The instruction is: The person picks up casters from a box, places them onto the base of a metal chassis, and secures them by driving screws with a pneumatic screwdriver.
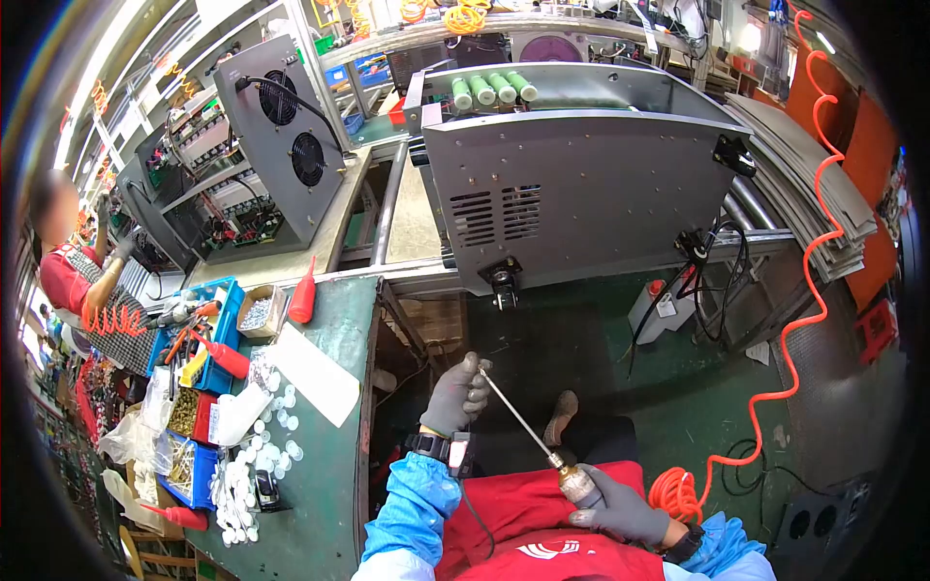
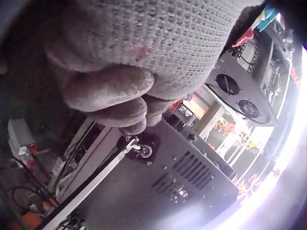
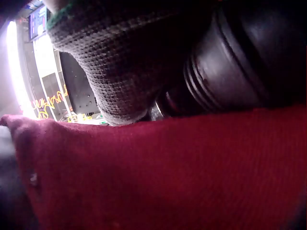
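My grey-gloved right hand (image 1: 620, 510) grips the body of a power screwdriver (image 1: 578, 482) over my red apron (image 1: 542, 523). Its long thin bit (image 1: 518, 416) slants up to the left. My gloved left hand (image 1: 463, 392) curls round the bit's tip. In the left wrist view the curled fingers (image 2: 110, 96) fill the top, with a grey cabinet (image 2: 182, 177) and its caster (image 2: 141, 149) beyond. The right wrist view shows a gloved finger (image 3: 115, 72) against the dark tool body (image 3: 240, 62) above the red apron (image 3: 153, 172).
A grey metal cabinet (image 1: 581, 194) stands on the rail ahead, a caster (image 1: 501, 281) under it. A green bench (image 1: 325, 465) at left carries blue bins (image 1: 208, 339), white caps (image 1: 242, 465) and a red bottle (image 1: 303, 295). An orange coiled hose (image 1: 804, 320) hangs at right. Another person (image 1: 73, 261) works far left.
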A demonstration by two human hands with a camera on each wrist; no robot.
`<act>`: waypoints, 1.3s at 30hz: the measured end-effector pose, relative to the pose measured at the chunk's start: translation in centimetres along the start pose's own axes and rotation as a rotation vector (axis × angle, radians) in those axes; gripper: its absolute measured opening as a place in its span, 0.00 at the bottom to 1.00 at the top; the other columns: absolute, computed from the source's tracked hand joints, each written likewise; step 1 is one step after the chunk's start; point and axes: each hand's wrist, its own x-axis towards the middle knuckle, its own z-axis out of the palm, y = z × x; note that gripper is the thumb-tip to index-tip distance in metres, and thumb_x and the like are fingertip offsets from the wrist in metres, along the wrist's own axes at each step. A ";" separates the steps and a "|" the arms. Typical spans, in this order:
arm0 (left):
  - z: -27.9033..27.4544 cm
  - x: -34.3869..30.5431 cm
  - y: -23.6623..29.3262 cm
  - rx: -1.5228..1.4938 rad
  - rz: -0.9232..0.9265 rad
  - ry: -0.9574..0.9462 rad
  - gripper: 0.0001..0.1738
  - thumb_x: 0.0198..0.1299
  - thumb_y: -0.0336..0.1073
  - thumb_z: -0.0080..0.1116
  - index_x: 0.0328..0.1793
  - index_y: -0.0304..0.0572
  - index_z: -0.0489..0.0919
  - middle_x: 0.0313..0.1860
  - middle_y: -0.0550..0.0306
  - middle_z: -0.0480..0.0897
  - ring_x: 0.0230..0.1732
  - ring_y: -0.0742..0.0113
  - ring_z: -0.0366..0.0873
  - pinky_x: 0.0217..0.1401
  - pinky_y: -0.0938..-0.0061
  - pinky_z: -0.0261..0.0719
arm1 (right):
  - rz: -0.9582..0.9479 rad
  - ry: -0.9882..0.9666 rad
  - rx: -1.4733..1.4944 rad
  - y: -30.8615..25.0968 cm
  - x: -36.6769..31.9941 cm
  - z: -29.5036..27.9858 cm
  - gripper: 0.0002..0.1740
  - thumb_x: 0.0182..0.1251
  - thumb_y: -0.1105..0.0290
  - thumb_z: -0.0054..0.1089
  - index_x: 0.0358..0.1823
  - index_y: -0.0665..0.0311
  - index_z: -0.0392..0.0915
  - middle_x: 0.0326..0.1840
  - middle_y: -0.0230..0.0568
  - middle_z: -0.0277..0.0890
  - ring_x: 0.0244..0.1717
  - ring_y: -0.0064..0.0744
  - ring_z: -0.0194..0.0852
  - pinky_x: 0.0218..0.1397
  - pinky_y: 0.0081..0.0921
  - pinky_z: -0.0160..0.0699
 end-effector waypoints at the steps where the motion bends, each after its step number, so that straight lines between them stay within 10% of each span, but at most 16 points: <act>1: 0.3 -0.1 0.1 0.044 0.009 0.018 0.22 0.70 0.57 0.59 0.49 0.45 0.77 0.26 0.72 0.69 0.20 0.84 0.59 0.17 0.88 0.53 | 0.003 0.001 -0.006 -0.2 -0.1 0.0 0.58 0.56 0.41 0.74 0.81 0.62 0.54 0.61 0.55 0.78 0.60 0.45 0.80 0.63 0.34 0.76; 10: 1.4 -1.0 1.4 0.306 0.067 0.009 0.26 0.69 0.59 0.60 0.46 0.41 0.78 0.25 0.71 0.68 0.20 0.85 0.58 0.18 0.88 0.52 | -0.027 0.031 -0.081 -0.4 -0.5 -0.1 0.57 0.56 0.39 0.73 0.80 0.61 0.55 0.61 0.57 0.78 0.61 0.50 0.81 0.63 0.37 0.76; 13: 1.5 -1.0 1.5 0.346 0.059 -0.001 0.26 0.68 0.59 0.60 0.44 0.41 0.78 0.24 0.71 0.68 0.19 0.84 0.59 0.18 0.88 0.53 | 0.018 0.035 -0.113 -0.4 -0.4 -0.4 0.58 0.55 0.48 0.78 0.80 0.65 0.54 0.62 0.49 0.78 0.61 0.37 0.79 0.64 0.31 0.75; 25: 1.8 0.2 3.9 0.888 0.036 0.006 0.21 0.70 0.53 0.62 0.42 0.39 0.83 0.24 0.67 0.75 0.18 0.83 0.65 0.17 0.84 0.58 | -0.058 0.032 -0.284 0.9 -0.3 -1.8 0.62 0.54 0.32 0.69 0.81 0.60 0.52 0.53 0.60 0.81 0.54 0.55 0.84 0.57 0.40 0.81; 32: -1.4 0.6 3.5 0.483 0.108 -0.149 0.20 0.72 0.51 0.58 0.48 0.38 0.80 0.23 0.69 0.71 0.18 0.81 0.62 0.18 0.84 0.57 | 0.148 -0.367 0.839 -0.9 0.2 -1.5 0.44 0.62 0.52 0.68 0.74 0.62 0.59 0.34 0.37 0.74 0.30 0.24 0.76 0.31 0.19 0.77; 39: 0.7 0.0 2.7 0.245 0.329 0.060 0.28 0.74 0.54 0.54 0.72 0.48 0.73 0.28 0.67 0.71 0.22 0.80 0.65 0.19 0.85 0.59 | -0.012 -0.096 0.489 -5.5 4.1 1.0 0.38 0.64 0.67 0.61 0.76 0.59 0.58 0.33 0.36 0.74 0.25 0.23 0.75 0.25 0.22 0.76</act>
